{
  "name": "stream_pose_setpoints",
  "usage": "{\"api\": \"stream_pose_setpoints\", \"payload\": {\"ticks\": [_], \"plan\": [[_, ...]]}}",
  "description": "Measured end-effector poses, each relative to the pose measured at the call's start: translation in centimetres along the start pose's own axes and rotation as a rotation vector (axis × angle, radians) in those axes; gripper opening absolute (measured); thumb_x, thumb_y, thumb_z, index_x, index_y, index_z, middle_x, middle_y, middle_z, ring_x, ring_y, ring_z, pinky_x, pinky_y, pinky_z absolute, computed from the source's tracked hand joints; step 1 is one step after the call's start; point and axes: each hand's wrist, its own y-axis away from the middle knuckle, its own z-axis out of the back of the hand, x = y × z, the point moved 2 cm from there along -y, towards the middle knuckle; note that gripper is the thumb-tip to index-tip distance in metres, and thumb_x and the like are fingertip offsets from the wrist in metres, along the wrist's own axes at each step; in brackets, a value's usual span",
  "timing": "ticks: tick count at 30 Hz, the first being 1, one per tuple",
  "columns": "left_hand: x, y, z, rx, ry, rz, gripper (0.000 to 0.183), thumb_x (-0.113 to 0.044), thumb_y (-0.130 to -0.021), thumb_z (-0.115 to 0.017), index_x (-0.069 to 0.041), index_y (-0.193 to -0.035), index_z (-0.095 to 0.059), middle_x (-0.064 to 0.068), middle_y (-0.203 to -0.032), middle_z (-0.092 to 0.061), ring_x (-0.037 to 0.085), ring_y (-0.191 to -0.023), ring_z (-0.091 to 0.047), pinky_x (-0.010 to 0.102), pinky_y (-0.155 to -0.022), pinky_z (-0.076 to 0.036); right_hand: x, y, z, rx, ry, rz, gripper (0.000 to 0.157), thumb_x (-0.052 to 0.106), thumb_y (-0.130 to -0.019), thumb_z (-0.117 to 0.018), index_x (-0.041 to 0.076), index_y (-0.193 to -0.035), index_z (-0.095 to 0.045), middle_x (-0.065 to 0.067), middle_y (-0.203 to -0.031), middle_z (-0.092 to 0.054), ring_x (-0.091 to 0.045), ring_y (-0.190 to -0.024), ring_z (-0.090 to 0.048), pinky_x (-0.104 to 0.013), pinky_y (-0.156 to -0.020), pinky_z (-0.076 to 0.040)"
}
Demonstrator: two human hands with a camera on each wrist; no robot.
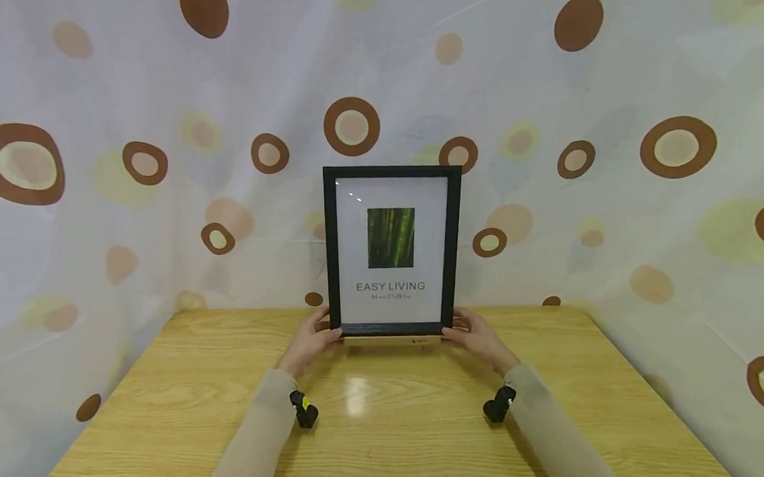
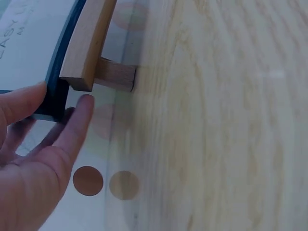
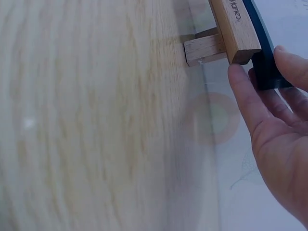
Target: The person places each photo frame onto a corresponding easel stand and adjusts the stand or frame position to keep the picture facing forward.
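A black picture frame [image 1: 380, 192] with a glossy front stands upright near the far side of the table, leaning slightly back. Behind its glass is a white sheet with a small green bamboo picture and the words EASY LIVING. Its bottom edge is at the ledge of a small wooden stand [image 1: 393, 342], whose short feet show in both wrist views. My left hand [image 1: 307, 343] holds the lower left corner, thumb on the front and fingers behind. The lower right corner is held the same way by my right hand [image 1: 481, 339]. Each index fingertip is right at an end of the ledge.
The wood-grain table [image 1: 391, 437] spreads out under both forearms. A pale curtain [image 1: 387, 67] with brown and beige circles hangs behind it and along both sides. Each sleeve cuff carries a small black wrist camera [image 1: 304, 410].
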Motion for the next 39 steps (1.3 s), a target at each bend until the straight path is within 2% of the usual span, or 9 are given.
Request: {"api": "stream_pose_setpoints", "payload": {"ticks": [4,6,12,18,24,31,34,36,39], "plan": [[-0.4,0.5,0.2,0.004,-0.052,0.015,0.064,-0.001,-0.085,-0.061,-0.013,-0.14,-0.032,0.022,-0.127,-0.043,0.032,-0.103,-0.054,0.044,-0.085,-0.047,0.0,0.5,0.3,0.003,0.093,0.025,0.066,0.013,-0.088,-0.06,-0.005,-0.139,-0.024,-0.029,-0.13,-0.039,-0.032,-0.111,-0.049,-0.041,-0.087,-0.046],[-0.6,0.5,0.2,0.014,-0.076,0.007,0.064,-0.001,-0.084,-0.062,-0.013,-0.14,-0.033,0.021,-0.127,-0.044,0.031,-0.102,-0.055,0.044,-0.084,-0.047,0.1,0.7,0.5,-0.016,0.117,0.028,0.063,0.011,-0.088,-0.06,-0.005,-0.139,-0.026,-0.028,-0.13,-0.04,-0.033,-0.112,-0.049,-0.039,-0.087,-0.047],[-0.7,0.1,-0.2,0.017,-0.043,-0.031,0.064,0.012,-0.081,-0.058,-0.007,-0.137,-0.035,0.023,-0.116,-0.048,0.028,-0.097,-0.054,0.044,-0.082,-0.048,-0.1,0.4,0.3,-0.09,0.159,0.029,0.058,0.008,-0.085,-0.062,-0.003,-0.135,-0.035,-0.026,-0.124,-0.047,-0.033,-0.109,-0.051,-0.036,-0.082,-0.049],[-0.2,0.0,-0.5,-0.019,0.038,0.002,0.064,0.016,-0.081,-0.053,-0.007,-0.138,-0.034,0.024,-0.112,-0.047,0.029,-0.095,-0.054,0.045,-0.084,-0.047,-0.5,-0.1,-0.2,-0.131,0.086,0.002,0.051,0.001,-0.084,-0.062,-0.004,-0.13,-0.04,-0.026,-0.118,-0.049,-0.031,-0.104,-0.054,-0.037,-0.08,-0.05],[-0.1,-0.6,-0.5,-0.03,0.057,0.01,0.064,0.015,-0.083,-0.053,-0.008,-0.139,-0.032,0.025,-0.115,-0.045,0.03,-0.099,-0.052,0.04,-0.083,-0.048,-0.3,-0.5,-0.1,-0.144,0.052,0.016,0.052,-0.001,-0.084,-0.06,-0.006,-0.131,-0.038,-0.026,-0.119,-0.048,-0.03,-0.104,-0.053,-0.037,-0.08,-0.05],[0.0,-0.8,-0.7,-0.048,0.069,0.018,0.067,0.016,-0.083,-0.052,-0.006,-0.141,-0.027,0.027,-0.117,-0.043,0.031,-0.099,-0.053,0.046,-0.087,-0.045,-0.5,-0.7,-0.1,-0.148,0.018,-0.005,0.053,-0.004,-0.085,-0.059,-0.004,-0.132,-0.036,-0.026,-0.121,-0.046,-0.03,-0.105,-0.052,-0.039,-0.083,-0.049],[-0.1,-0.7,-0.7,-0.039,0.07,0.011,0.064,0.015,-0.083,-0.052,-0.006,-0.14,-0.03,0.027,-0.116,-0.045,0.032,-0.098,-0.054,0.048,-0.087,-0.044,-0.5,-0.7,0.0,-0.134,0.01,-0.009,0.054,-0.001,-0.085,-0.059,-0.002,-0.133,-0.035,-0.025,-0.123,-0.044,-0.031,-0.107,-0.051,-0.038,-0.084,-0.049],[-0.2,-0.3,-0.6,-0.028,0.029,-0.003,0.06,0.012,-0.084,-0.054,-0.006,-0.138,-0.034,0.026,-0.117,-0.046,0.033,-0.099,-0.054,0.049,-0.087,-0.044,-0.4,-0.5,0.0,-0.128,0.051,-0.008,0.055,0.003,-0.085,-0.06,-0.001,-0.134,-0.036,-0.024,-0.124,-0.045,-0.032,-0.11,-0.049,-0.038,-0.085,-0.048],[-0.5,0.4,-0.4,-0.007,-0.081,-0.036,0.054,0.004,-0.085,-0.057,-0.005,-0.135,-0.038,0.025,-0.12,-0.048,0.034,-0.105,-0.052,0.049,-0.086,-0.045,-0.3,0.1,0.3,-0.11,0.172,-0.007,0.054,0.012,-0.087,-0.061,0.001,-0.135,-0.037,-0.022,-0.126,-0.046,-0.033,-0.113,-0.047,-0.041,-0.088,-0.046]]}}
